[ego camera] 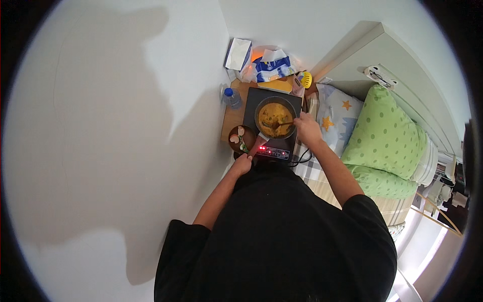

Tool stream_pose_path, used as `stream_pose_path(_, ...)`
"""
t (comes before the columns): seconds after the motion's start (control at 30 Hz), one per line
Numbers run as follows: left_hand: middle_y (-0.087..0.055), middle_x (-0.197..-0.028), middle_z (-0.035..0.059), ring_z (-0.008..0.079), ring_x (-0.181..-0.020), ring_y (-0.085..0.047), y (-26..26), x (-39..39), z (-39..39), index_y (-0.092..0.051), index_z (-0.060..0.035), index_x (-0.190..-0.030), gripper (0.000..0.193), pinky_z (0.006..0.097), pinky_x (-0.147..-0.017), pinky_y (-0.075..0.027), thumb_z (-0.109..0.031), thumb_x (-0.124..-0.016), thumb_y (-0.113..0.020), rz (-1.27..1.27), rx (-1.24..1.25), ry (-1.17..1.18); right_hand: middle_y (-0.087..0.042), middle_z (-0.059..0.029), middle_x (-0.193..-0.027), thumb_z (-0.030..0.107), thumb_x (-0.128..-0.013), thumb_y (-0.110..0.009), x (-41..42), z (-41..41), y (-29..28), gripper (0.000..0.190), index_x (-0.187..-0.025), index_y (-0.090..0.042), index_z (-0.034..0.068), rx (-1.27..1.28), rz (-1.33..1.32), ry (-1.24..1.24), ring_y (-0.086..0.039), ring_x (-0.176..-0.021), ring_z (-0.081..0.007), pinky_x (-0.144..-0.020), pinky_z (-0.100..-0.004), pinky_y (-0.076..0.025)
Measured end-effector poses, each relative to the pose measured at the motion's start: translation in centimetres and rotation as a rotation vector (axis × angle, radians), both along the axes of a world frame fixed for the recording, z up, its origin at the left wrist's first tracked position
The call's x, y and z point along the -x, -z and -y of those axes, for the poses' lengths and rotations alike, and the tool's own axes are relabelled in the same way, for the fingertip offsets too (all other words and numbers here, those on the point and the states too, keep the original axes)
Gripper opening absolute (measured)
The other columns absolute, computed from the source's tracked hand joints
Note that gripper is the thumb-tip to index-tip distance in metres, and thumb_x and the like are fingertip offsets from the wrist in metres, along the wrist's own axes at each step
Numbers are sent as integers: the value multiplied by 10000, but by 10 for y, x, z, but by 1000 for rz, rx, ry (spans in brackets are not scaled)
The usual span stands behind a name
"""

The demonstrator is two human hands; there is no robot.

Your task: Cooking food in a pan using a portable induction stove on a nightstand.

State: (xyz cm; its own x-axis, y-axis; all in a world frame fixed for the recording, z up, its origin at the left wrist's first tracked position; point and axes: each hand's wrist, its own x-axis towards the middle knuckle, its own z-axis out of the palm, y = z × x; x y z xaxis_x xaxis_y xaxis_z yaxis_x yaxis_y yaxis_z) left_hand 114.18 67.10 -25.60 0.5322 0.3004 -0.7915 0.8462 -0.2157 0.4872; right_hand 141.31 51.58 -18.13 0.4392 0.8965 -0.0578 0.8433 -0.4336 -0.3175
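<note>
A dark pan point(257, 122) of yellow-orange food point(277, 115) stands on a black electric cooktop point(251, 102) with red lights lit on its panel. My left hand point(242, 164) is closed around the end of the pan's brown handle point(257, 146). From the right, my right hand point(307, 127) grips a brown utensil, perhaps a wooden spoon point(285, 124), whose far end sits in the food. Left of the handle, a round brown bowl point(231, 144) holds eggshells point(234, 138) and green scraps point(243, 145).
A clear bottle with a blue cap point(228, 92) stands by the left wall. Behind the cooktop are a white and blue box point(239, 54), a blue and white packet point(272, 68) and a yellow-edged tray point(275, 86). Black cables point(302, 160) and a bed with green pillows point(385, 132) lie at right.
</note>
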Motion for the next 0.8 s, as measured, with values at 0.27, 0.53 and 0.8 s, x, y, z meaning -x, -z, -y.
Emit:
stream_pose_path(0.27,-572,-1252,354,497,-1219,-528,-1,0,1,-546,99,-1199,468,523,-1034,-410,-317,-1038,-407,-7,-18,48,-584,-127,-956,72,-755,-645,23,-42,12,130,-881,-653,42,-175,-2,-33,-589,-986,-327,-807,-417,-541)
stream_pose_path(0.53,-566,-1269,355,493,-1228,-526,-5,-3,3,-555,94,-1200,456,522,-1033,-412,-305,-1040,-402,-32,-14,23,-613,-131,-999,82,-787,-616,-26,-28,7,154,-916,-679,25,4,152,58,-598,-1012,-310,-812,-427,-560)
stream_pose_path(0.8,-570,-1270,350,494,-1226,-528,5,-1,3,-554,69,-1220,450,525,-1034,-414,-315,-1033,-415,-17,-36,23,-649,-159,-840,111,-871,-574,32,7,2,144,-816,-666,15,188,-29,266,-670,-834,-358,-750,-468,-562)
